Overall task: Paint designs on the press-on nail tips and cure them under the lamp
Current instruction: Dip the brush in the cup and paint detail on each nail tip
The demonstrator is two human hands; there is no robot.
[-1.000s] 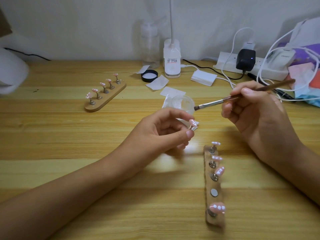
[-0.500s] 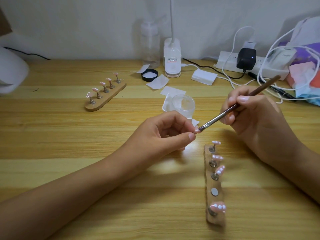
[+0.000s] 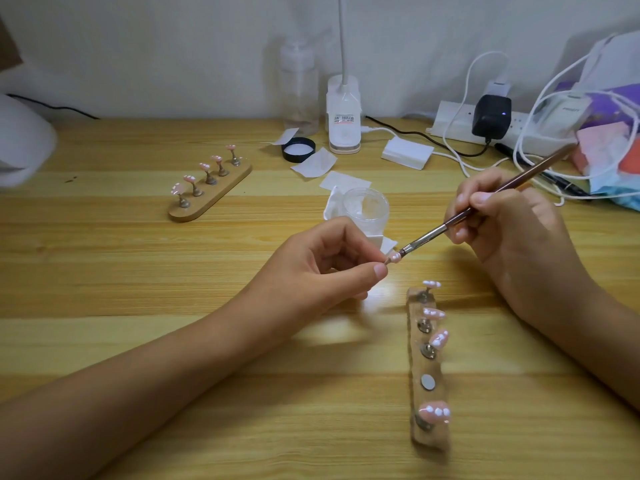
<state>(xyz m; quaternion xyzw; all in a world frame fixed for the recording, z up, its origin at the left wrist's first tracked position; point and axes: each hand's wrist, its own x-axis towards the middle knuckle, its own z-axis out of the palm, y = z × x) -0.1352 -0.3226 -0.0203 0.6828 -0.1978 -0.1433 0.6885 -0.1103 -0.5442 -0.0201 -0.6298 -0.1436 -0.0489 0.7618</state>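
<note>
left grip: the left hand (image 3: pixel 322 268) pinches the little stand of one nail tip (image 3: pixel 394 259) between thumb and fingertips, and the tip pokes out to the right
right grip: the right hand (image 3: pixel 512 230) holds a thin paintbrush (image 3: pixel 485 202) pen-style, with the bristles right on that tip
step: painting the design on this one tip, I'd say; curing comes later
next move: probably tiny light strokes, then the stand goes onto the bare magnet (image 3: pixel 428 381) on the near wooden holder (image 3: pixel 415 375)
pose: both forearms are low over the desk (image 3: pixel 138 271), hands meet mid-desk, and the brush handle angles up and to the right
around: the near holder has four tips on it, a far holder (image 3: pixel 221 192) with five sits well apart, and a glass jar (image 3: pixel 367 209) is just behind the left hand
</note>
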